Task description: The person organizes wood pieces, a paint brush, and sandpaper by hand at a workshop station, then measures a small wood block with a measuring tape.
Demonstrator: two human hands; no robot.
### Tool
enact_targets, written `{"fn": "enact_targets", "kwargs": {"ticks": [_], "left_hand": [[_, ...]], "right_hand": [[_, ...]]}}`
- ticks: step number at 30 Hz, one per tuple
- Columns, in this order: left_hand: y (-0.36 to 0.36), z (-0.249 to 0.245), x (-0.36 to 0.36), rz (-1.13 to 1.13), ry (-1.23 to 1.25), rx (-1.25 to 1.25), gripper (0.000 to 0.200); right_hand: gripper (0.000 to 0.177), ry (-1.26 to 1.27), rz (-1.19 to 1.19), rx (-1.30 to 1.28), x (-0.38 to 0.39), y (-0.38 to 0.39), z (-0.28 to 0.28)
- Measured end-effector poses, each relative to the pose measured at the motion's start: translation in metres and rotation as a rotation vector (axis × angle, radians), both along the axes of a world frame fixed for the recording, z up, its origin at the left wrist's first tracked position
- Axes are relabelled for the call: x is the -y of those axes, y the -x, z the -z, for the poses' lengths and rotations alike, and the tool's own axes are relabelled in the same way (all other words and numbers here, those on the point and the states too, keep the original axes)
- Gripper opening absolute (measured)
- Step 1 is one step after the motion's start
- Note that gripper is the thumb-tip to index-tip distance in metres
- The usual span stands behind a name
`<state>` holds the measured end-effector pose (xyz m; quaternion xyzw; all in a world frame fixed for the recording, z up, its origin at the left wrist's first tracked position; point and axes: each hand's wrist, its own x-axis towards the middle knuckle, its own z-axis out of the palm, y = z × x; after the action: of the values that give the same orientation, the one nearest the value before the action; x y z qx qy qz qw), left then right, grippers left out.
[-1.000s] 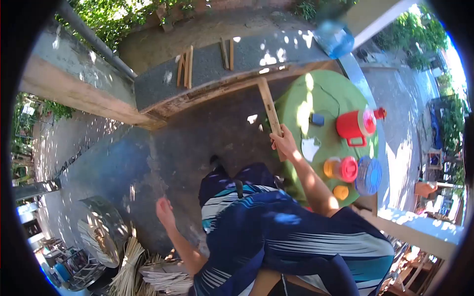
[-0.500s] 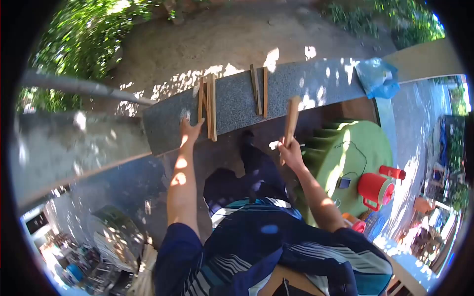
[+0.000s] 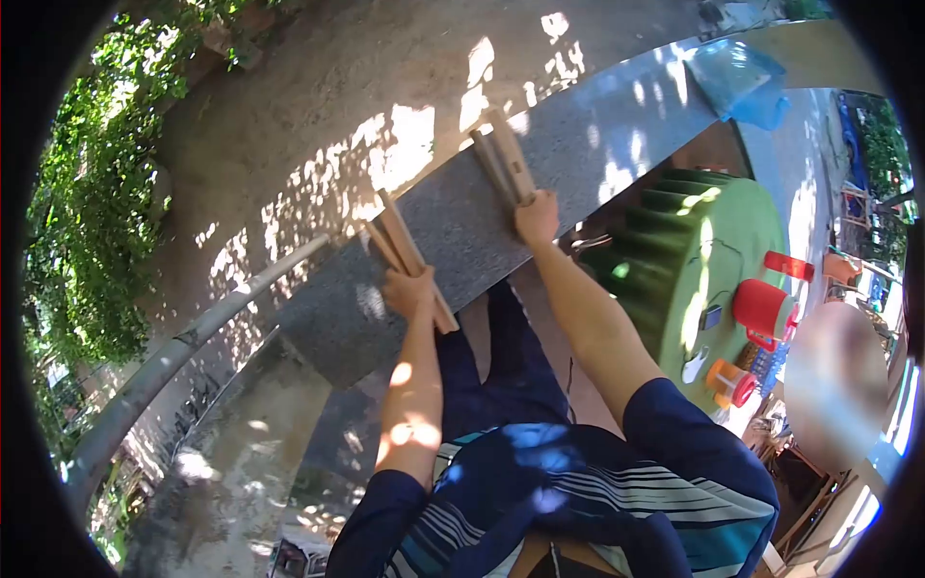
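Observation:
My left hand [image 3: 411, 292] is closed round wooden strips [image 3: 403, 241] that lie across the grey stone ledge [image 3: 453, 212], their near ends sticking out past its edge. How many strips sit inside the grip is hidden by the fingers. Further right, my right hand [image 3: 537, 218] grips the near end of a wooden piece [image 3: 515, 166] with a small slot cut in it. That piece is over the ledge, beside other thin wooden strips [image 3: 489, 162].
A blue plastic bag [image 3: 740, 79] rests at the ledge's right end. To the right stands a green-covered round table [image 3: 742, 222] with a red jug [image 3: 763, 306], an orange container with a red lid [image 3: 729, 382] and a phone [image 3: 711, 316]. A metal pipe [image 3: 193, 337] runs along the left.
My left hand has closed round the left strips. My right hand has lowered its wooden piece from the air to beside the right-hand strips. The view has turned and shifted.

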<state>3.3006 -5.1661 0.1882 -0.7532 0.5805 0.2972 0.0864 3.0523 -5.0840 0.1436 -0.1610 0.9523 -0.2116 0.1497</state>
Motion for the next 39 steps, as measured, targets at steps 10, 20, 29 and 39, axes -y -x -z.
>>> {"fn": "enact_targets", "kwargs": {"ticks": [10, 20, 29, 39], "left_hand": [[-0.01, 0.037, 0.011, -0.085, 0.004, -0.177, 0.061], [0.01, -0.012, 0.025, -0.346, -0.453, -1.023, 0.04], [0.095, -0.055, -0.146, 0.189, -1.063, -1.219, 0.033], [0.054, -0.187, -0.527, 0.823, -1.577, -0.986, 0.054]], "right_hand": [[0.035, -0.05, 0.1, -0.012, -0.022, 0.02, -0.021], [0.037, 0.576, 0.414, 0.612, -0.054, 0.01, -0.074], [0.039, 0.833, 0.507, 0.735, -0.224, -0.107, -0.215], [0.045, 0.722, 0.967, 0.013, -0.553, -0.274, -0.294]]}}
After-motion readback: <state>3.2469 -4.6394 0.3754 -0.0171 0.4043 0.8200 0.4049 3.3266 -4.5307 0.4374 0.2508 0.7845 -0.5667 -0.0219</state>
